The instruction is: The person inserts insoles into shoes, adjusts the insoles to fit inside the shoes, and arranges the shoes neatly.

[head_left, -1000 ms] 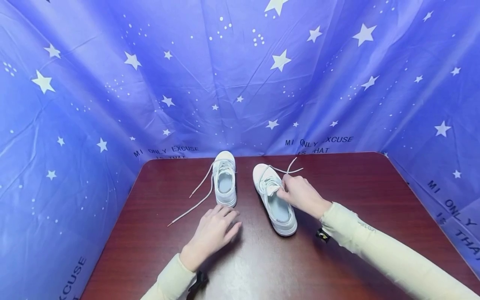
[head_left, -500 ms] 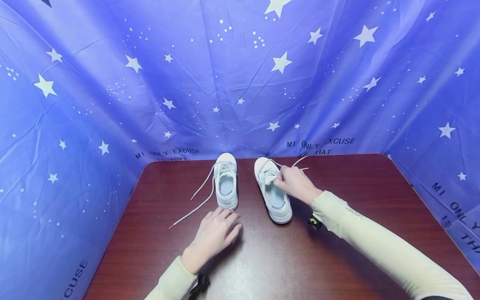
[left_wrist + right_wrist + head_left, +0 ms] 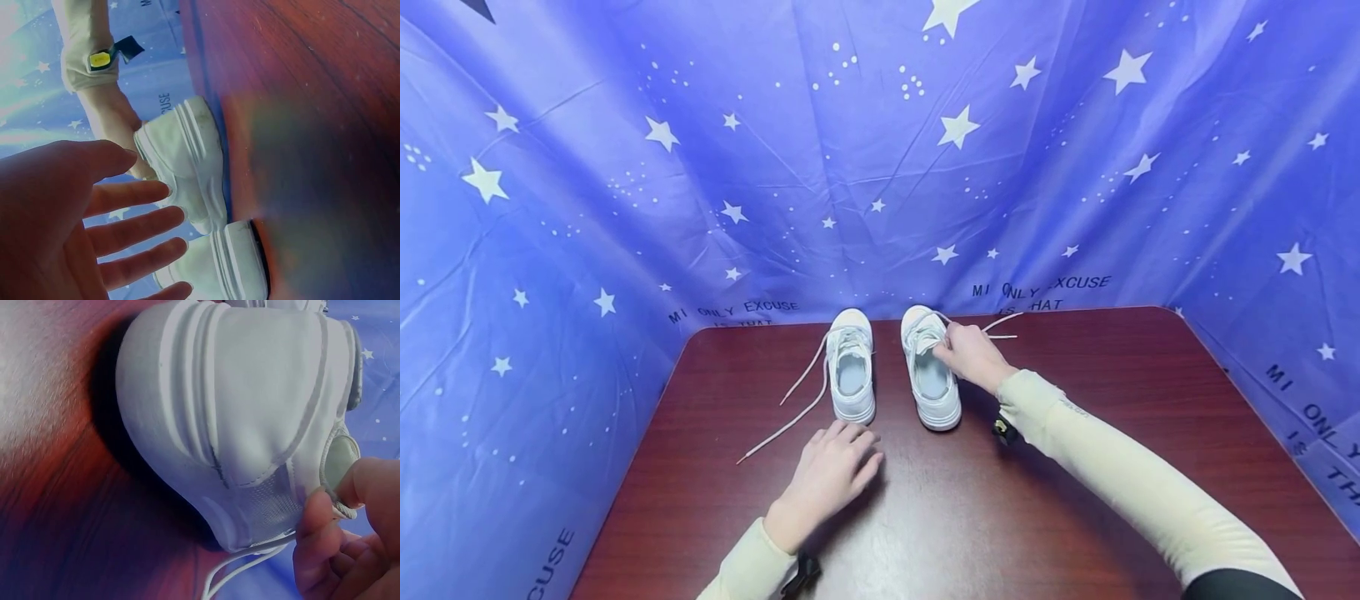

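Observation:
Two white lace-up sneakers stand side by side near the table's far edge, toes away from me. My right hand [image 3: 973, 357] pinches the right sneaker [image 3: 942, 410] by the side of its opening; in the right wrist view the thumb is inside the collar and the fingers [image 3: 315, 519] lie outside. Behind the heel of the left sneaker [image 3: 855, 407], my left hand [image 3: 826, 471] hovers low with fingers loosely extended, holding nothing. The left wrist view shows its spread fingers [image 3: 140, 228] apart from both shoes.
Loose laces [image 3: 790, 421] trail left from the left sneaker over the dark red wooden table [image 3: 715, 508]. The right sneaker's laces [image 3: 1003, 327] stick out past the right hand. A blue star-patterned curtain [image 3: 880, 150] hangs behind and at both sides.
My right hand has shifted the right sneaker away from me and leftward, turning it straighter and nearer the left sneaker. My left hand and the left sneaker have barely moved.

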The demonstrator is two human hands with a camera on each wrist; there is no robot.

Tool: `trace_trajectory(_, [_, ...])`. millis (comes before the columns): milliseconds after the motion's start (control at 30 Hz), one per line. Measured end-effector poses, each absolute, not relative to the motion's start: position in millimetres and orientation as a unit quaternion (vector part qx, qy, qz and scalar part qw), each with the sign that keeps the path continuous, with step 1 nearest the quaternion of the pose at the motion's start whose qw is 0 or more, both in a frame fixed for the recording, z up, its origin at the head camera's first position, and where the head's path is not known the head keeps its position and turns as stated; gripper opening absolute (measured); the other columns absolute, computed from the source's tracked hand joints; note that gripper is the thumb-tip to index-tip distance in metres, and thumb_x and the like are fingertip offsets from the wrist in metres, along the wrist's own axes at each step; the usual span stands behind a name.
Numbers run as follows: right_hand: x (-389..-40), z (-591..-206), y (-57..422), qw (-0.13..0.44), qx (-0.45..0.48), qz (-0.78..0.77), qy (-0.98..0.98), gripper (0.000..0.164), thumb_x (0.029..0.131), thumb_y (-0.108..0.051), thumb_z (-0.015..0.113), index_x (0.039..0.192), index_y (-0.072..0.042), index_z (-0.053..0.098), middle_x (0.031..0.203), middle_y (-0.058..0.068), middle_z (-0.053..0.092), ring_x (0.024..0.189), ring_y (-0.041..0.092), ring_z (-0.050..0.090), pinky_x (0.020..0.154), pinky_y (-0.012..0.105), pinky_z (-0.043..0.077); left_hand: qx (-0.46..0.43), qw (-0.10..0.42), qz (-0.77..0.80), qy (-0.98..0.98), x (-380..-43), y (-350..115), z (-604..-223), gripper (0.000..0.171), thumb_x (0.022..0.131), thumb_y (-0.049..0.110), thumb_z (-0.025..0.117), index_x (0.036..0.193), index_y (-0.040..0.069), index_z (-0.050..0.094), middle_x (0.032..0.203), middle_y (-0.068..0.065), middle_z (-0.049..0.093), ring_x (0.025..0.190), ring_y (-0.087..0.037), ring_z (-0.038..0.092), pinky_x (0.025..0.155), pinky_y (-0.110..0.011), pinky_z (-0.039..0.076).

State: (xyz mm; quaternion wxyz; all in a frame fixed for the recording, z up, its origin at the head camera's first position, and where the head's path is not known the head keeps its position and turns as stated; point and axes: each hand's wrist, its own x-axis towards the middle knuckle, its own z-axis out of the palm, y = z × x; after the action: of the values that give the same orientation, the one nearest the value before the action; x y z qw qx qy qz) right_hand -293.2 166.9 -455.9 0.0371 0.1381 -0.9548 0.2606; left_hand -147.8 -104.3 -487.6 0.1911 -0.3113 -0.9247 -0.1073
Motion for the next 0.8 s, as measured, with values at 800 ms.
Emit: trace_trajectory(800, [-293.4, -469.0, 162.0, 0.042, 0.131, 0.277, -0.951, 0.013, 0.092, -0.017, 0.058, 0.084, -0.007, 0.061, 0.066, 0.002, 0.059, 0.063, 0.020, 0.060, 0.064, 0.037, 0.050, -0.314, 0.193, -0.105, -0.924, -149.1, -97.2, -493.1, 0.017, 0.093, 0.032, 0.074, 0.104, 0.018, 0.075, 0.103, 0.004, 0.072, 0.099, -0.019, 0.064, 0.073, -0.039, 0.054])
